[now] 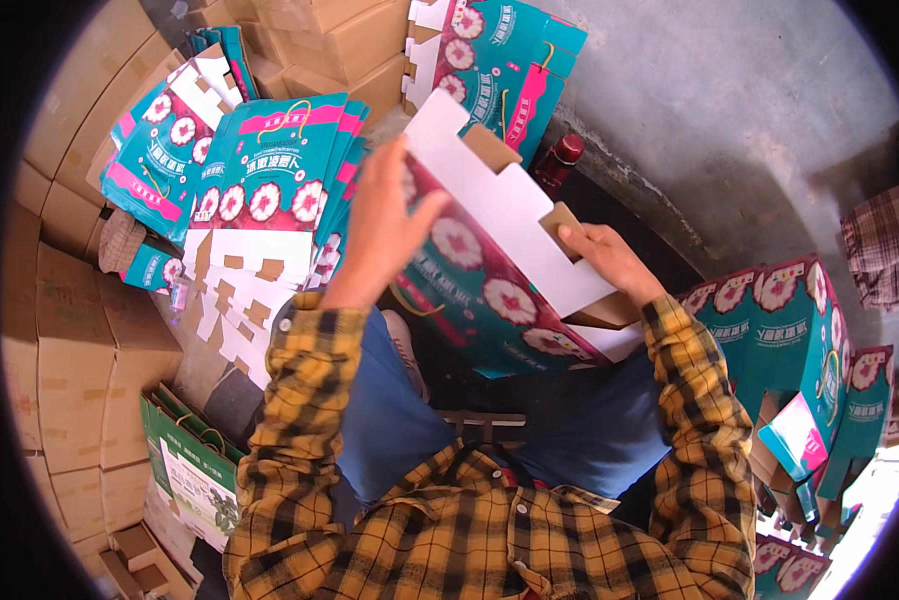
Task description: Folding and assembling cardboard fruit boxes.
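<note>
A teal and maroon printed cardboard box (465, 270) with round flower-like pictures is tilted between my knees. Its white flaps (510, 205) face up, with brown notched tabs along one edge. My left hand (378, 215) is at the box's far left side, fingers stretched up and thumb spread; slight blur hides whether the palm touches it. The fingers of my right hand (610, 262) close on a brown tab near the right end of the white flaps. A yellow cord handle (417, 302) hangs on the box's printed side.
Flattened teal boxes (280, 160) lie stacked at the left, and another printed box (510, 60) leans by the grey wall. Brown cartons (75, 350) pile up along the left. Assembled teal boxes (785, 320) stand at the right. A dark red, shiny object (560, 160) is beyond the box.
</note>
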{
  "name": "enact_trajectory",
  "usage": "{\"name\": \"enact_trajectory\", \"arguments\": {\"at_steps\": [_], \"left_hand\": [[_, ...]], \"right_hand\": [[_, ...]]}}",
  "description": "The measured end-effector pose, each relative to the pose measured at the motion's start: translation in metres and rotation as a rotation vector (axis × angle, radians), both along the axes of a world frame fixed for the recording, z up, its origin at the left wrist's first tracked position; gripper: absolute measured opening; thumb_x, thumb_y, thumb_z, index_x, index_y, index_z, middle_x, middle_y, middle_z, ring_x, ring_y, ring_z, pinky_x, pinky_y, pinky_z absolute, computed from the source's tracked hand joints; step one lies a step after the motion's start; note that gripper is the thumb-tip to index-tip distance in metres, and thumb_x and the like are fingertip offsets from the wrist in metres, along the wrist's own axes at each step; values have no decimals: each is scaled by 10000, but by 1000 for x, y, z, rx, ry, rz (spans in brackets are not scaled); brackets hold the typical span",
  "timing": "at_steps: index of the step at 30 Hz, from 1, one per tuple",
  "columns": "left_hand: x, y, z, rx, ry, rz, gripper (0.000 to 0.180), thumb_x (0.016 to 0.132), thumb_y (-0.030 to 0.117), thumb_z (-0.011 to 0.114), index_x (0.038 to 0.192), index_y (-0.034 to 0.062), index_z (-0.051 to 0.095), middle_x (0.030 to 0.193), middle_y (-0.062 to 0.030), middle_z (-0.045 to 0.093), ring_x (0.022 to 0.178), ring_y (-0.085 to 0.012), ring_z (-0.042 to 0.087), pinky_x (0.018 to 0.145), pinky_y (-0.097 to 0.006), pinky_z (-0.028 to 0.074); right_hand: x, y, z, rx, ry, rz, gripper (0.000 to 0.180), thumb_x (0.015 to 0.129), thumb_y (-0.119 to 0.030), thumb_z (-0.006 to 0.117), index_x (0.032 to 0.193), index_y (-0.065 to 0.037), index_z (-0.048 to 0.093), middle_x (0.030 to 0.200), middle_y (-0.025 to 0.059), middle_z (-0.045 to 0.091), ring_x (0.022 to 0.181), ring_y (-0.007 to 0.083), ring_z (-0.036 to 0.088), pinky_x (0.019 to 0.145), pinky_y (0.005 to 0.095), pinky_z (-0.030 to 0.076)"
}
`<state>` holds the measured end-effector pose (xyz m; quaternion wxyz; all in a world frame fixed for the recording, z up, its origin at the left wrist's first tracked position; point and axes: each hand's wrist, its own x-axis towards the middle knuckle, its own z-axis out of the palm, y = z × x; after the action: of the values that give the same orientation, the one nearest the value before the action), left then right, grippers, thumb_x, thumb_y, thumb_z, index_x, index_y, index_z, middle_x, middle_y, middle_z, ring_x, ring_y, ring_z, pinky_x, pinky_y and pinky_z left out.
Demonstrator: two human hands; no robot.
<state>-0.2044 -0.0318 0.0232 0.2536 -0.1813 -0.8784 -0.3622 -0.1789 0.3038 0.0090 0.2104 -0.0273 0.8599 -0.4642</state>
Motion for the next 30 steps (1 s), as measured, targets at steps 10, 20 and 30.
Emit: {"name": "enact_trajectory", "arguments": {"at_steps": [10,20,30], "left_hand": [[58,101,-48,-110,-302,-369,1148,740,454,855,1524,-106,231,1495,-330,387,1350,-461,469,1089,-476,449],[69,91,-43,67,-356,-352,787,925,10,489,1608,4,98,1550,-311,321,1395,-486,404,1113,-465,431],[87,57,-47,-181,-295,-403,629,937,47,610,1518,199,427,1369,-214,539,1099,-434,637,880,-479,555]], "right_hand": [[-6,-10,-15,-456,-114,-240,464,1054,-412,546,1233,9,625,1112,119,711,950,207,715,795,352,599],[-27,63,-24,-356,121,-423,406,1048,-348,541,1096,41,648,970,121,730,796,216,732,677,343,611],[-55,85,-49,446,645,-515,426,960,-266,609,1240,55,593,980,186,723,900,332,727,800,442,594]]}}
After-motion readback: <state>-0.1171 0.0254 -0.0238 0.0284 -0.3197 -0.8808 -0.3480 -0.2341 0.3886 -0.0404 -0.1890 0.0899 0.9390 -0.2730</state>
